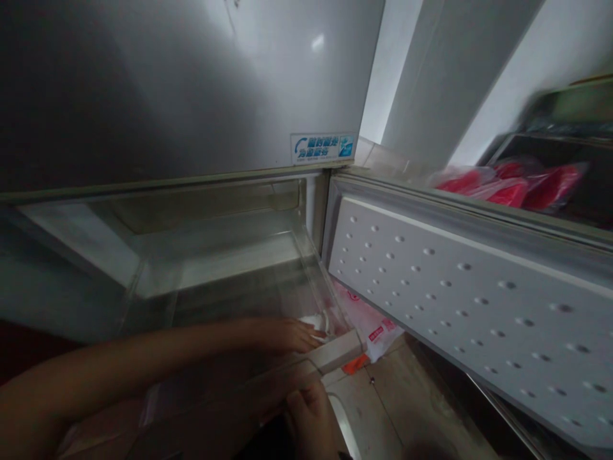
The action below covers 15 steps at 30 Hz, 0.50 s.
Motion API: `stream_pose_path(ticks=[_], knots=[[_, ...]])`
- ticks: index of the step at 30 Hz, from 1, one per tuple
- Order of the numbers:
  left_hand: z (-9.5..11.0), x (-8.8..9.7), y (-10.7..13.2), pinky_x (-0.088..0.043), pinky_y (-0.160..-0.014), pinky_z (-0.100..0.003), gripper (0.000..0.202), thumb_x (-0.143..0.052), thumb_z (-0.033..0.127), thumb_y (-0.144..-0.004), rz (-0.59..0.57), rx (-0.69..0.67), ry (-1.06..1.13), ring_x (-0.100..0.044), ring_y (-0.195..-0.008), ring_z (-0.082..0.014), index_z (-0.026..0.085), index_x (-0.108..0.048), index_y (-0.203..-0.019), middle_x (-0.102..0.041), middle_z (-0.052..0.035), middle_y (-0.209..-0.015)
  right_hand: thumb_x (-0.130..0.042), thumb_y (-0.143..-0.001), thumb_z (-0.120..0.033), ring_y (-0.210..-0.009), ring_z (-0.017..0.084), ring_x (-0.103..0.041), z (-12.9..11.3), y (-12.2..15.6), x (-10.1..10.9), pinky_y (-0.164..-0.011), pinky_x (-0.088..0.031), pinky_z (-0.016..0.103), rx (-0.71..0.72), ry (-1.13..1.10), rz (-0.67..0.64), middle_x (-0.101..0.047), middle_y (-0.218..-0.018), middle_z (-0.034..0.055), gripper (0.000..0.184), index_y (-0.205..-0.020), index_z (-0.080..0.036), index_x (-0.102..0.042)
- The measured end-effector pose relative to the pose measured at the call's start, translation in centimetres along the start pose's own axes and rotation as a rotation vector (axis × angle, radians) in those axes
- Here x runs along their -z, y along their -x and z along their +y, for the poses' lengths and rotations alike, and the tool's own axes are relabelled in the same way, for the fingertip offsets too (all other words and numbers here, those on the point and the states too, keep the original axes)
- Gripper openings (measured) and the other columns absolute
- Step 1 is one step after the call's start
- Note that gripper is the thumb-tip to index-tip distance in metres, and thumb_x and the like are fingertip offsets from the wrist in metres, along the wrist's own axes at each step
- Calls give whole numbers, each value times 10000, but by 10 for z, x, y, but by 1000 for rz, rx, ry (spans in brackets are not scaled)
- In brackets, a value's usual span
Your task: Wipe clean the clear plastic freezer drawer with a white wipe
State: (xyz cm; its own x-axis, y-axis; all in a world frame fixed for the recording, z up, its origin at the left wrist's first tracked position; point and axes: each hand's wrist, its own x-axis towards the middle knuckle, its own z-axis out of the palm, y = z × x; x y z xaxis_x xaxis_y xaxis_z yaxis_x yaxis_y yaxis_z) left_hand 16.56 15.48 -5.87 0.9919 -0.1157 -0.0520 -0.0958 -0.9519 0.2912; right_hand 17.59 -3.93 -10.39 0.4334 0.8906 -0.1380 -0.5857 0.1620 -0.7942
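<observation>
A clear plastic drawer (pixel 239 291) is pulled out of the fridge's lower compartment. My left hand (pixel 287 333) reaches into it from the left, its fingers over a white cloth (pixel 313 321) at the front right corner. The cloth is partly hidden under the fingers, which look bent around it. Outside, my right hand (pixel 310 409) grips the drawer's pale front edge (pixel 335 352) near its right end, thumb bent and the other fingers partly hidden. The inside of the drawer shows little besides the cloth.
The lower fridge door (pixel 454 294), white and dimpled, stands open on the right. Above is the shut upper door (pixel 215 89). A pink and white plastic bag (pixel 371 319) lies on the tiled floor (pixel 383 396). Red items in clear wrapping (pixel 517 182) sit behind the door.
</observation>
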Motion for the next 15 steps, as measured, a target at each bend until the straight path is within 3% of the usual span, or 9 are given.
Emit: stream_pose_path(ticks=[4,7,9,11,15], knots=[[-9,17,-4,-411,-1052,-436,281,-475,246,-965,-59,-201,52,-548,-1199,-214,206,-586,-1220,-575,-90,-1316,-735,-689,-475,-651,201,-657,2,1,3,-613,-524,311,-26,40,75,-709,-695,38,303,-791,-194,-687],[-35,28,-5,-218,-1179,-335,387,-382,112,-962,-22,-260,13,-469,-1303,-162,246,-582,-1266,-567,-50,-1362,-743,-665,-492,-695,222,-670,-4,1,0,-675,-545,347,-25,94,80,-720,-719,51,319,-758,-191,-694],[-62,33,-5,-191,-1181,-332,397,-425,101,-938,79,-157,-26,-475,-1298,-171,220,-569,-1288,-561,-57,-1367,-735,-672,-498,-719,229,-675,-10,1,-3,-726,-548,366,-14,118,55,-726,-736,55,324,-769,-190,-707],[-93,38,-4,-172,-1177,-393,443,-414,56,-915,153,-55,-42,-383,-1363,-212,163,-525,-1330,-499,-88,-1419,-720,-687,-504,-750,236,-678,-15,0,-6,-763,-544,381,10,128,38,-731,-763,59,329,-799,-194,-716],[-150,48,4,-143,-1164,-449,524,-315,-55,-844,315,142,-44,-308,-1391,-245,52,-494,-1324,-426,-143,-1462,-706,-695,-507,-769,248,-676,-19,0,-6,-739,-546,384,34,172,41,-729,-763,66,317,-780,-201,-715]])
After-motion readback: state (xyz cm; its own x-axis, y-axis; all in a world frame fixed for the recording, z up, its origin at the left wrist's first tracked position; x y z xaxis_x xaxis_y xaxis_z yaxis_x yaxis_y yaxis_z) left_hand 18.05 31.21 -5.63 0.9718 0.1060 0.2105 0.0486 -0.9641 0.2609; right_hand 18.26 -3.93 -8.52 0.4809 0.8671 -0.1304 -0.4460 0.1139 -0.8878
